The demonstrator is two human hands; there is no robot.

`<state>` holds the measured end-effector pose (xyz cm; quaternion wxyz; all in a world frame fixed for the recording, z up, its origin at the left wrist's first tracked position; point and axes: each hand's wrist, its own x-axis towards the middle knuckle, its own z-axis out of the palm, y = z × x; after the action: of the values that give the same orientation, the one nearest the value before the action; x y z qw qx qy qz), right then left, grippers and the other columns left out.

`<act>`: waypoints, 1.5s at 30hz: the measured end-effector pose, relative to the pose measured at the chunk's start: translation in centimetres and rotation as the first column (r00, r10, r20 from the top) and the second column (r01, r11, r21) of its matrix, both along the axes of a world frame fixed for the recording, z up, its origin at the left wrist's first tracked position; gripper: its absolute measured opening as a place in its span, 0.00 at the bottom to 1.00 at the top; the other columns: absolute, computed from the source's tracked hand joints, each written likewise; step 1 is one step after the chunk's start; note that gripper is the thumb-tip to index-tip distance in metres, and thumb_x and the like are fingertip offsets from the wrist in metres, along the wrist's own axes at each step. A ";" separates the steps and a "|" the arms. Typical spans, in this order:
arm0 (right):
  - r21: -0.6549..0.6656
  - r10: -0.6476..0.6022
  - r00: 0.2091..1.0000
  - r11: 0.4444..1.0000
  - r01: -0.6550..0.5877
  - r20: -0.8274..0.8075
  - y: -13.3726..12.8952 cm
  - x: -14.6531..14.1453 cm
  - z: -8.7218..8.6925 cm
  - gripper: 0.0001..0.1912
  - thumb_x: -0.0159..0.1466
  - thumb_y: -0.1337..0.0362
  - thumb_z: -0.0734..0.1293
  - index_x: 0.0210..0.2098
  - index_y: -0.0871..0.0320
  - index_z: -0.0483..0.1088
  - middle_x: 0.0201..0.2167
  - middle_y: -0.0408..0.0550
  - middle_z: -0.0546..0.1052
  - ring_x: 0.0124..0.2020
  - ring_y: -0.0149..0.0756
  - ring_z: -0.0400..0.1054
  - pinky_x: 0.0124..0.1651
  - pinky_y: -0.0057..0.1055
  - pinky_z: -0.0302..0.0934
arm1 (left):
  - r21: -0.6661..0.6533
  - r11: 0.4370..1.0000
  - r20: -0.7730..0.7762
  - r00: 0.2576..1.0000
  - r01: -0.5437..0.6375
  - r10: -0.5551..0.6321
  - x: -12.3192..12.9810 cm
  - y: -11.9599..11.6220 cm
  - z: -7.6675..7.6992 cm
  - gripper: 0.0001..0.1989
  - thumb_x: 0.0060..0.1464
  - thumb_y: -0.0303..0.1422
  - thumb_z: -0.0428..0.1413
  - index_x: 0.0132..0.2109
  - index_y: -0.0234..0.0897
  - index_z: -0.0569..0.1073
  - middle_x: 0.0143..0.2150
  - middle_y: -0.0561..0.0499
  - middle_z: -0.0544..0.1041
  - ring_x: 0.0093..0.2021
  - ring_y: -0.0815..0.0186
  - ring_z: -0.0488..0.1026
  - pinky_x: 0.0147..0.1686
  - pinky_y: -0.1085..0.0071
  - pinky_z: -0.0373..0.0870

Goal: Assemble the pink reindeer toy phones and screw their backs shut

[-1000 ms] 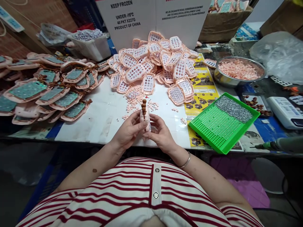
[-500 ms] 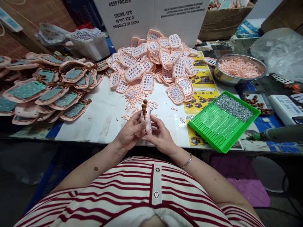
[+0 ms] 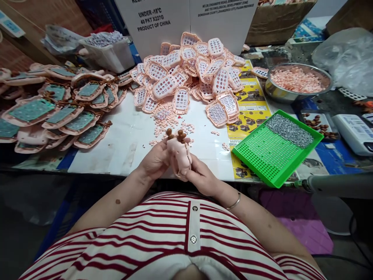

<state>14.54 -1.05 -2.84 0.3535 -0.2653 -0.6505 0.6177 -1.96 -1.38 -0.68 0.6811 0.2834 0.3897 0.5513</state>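
Observation:
A pink plastic casing [image 3: 181, 154] with brown antler-like pieces at its top is held upright between both hands, close to the table's front edge. My left hand [image 3: 155, 161] grips its left side, fingers partly hidden behind it. On the lower right side, my right hand [image 3: 202, 175] has its thumb and fingers closed on the same casing. Beyond the hands lie small loose pink pieces [image 3: 164, 116] on the white table surface [image 3: 122, 128]. Behind them is a heap of pink shells with key pads [image 3: 166, 87].
Pink casings with green boards [image 3: 32, 111] are piled at the left. A green tray [image 3: 259, 155] of screws and a metal bowl [image 3: 284, 95] of pink pieces stand at the right. A grey tool [image 3: 335, 184] juts in over the right edge.
The casing has turned from edge-on so its smooth pink face shows, and both antler pieces are now visible. Both hands still hold it. The grey tool's tip has shifted left and down.

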 end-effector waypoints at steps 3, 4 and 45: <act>0.125 -0.074 0.988 0.990 0.057 0.135 -0.3 0.1 0.4 0.14 0.67 0.52 0.65 0.47 0.54 0.68 0.38 0.46 0.76 0.35 0.37 0.67 0.41 0.36 0.64 | -0.046 0.998 0.038 0.999 0.031 -0.030 -0.2 0.0 0.1 0.32 0.33 0.40 0.77 0.46 0.31 0.82 0.44 0.44 0.84 0.38 0.64 0.80 0.40 0.72 0.78; 0.173 -0.138 0.972 0.979 0.105 0.190 -0.4 0.1 0.5 0.19 0.67 0.50 0.64 0.51 0.54 0.67 0.40 0.49 0.77 0.36 0.39 0.69 0.40 0.37 0.64 | -0.047 0.999 0.045 0.999 0.000 0.002 -0.1 0.0 0.1 0.30 0.33 0.39 0.77 0.45 0.32 0.83 0.43 0.45 0.85 0.39 0.63 0.80 0.41 0.71 0.78; 0.190 -0.323 0.946 0.928 0.320 -0.018 0.2 0.3 0.9 0.21 0.70 0.47 0.61 0.42 0.57 0.76 0.31 0.46 0.77 0.32 0.32 0.70 0.39 0.32 0.66 | -0.045 0.994 0.062 0.994 0.096 -0.093 1.4 -0.5 -0.4 0.34 0.39 0.29 0.73 0.57 0.39 0.78 0.44 0.49 0.81 0.45 0.62 0.79 0.48 0.71 0.74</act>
<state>14.80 -0.80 -1.97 0.4692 -0.3372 -0.6568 0.4845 -0.53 -1.91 -1.07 0.7243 0.2686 0.3683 0.5173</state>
